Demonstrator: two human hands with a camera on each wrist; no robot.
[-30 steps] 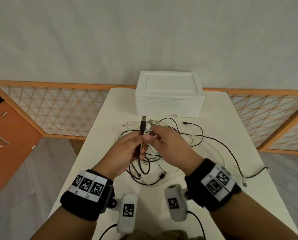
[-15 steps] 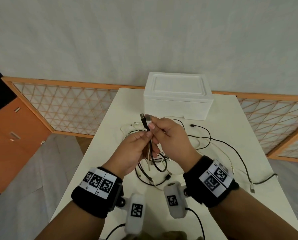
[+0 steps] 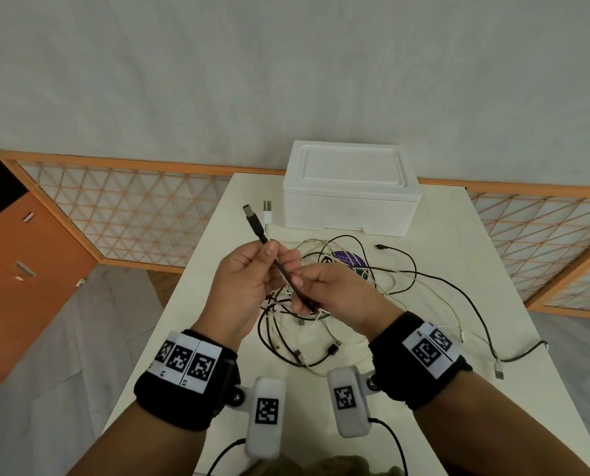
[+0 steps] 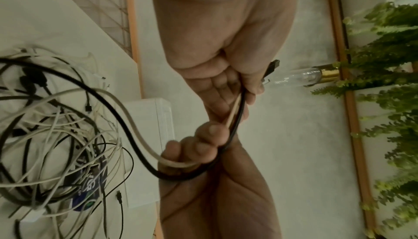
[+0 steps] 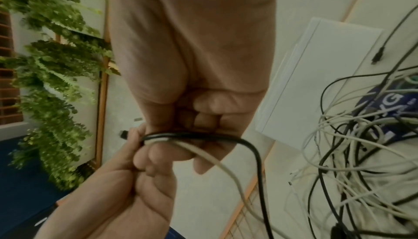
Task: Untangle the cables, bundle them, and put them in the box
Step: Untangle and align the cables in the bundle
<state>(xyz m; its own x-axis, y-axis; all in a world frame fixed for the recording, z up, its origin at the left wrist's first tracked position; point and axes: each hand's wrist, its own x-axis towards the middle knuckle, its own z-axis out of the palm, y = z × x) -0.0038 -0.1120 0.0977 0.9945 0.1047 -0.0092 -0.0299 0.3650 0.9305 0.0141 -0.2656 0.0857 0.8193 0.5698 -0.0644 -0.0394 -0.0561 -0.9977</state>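
Both hands hold a black cable point(image 3: 288, 274) and a white cable point(image 4: 144, 142) together above the table. My left hand point(image 3: 269, 250) pinches the pair just below the plugs; the black plug point(image 3: 252, 219) and the white plug point(image 3: 268, 211) stick up past its fingers. My right hand point(image 3: 300, 281) grips the same pair a little lower, and the cables run under its fingers point(image 5: 203, 117). From there both drop into the tangle of black and white cables point(image 3: 321, 310) on the table. The white foam box point(image 3: 350, 188) stands behind, lid on.
The white table point(image 3: 218, 235) has its left edge close to my left hand. A round dark blue label point(image 3: 346, 261) lies under the tangle. Loose cable ends trail to the right table edge point(image 3: 499, 372). A wood lattice screen point(image 3: 115, 214) runs behind, and plants show in the wrist views.
My left hand has risen up and left with the plug ends. My right hand has slid down along the two cables, so a longer stretch of cable shows between the hands.
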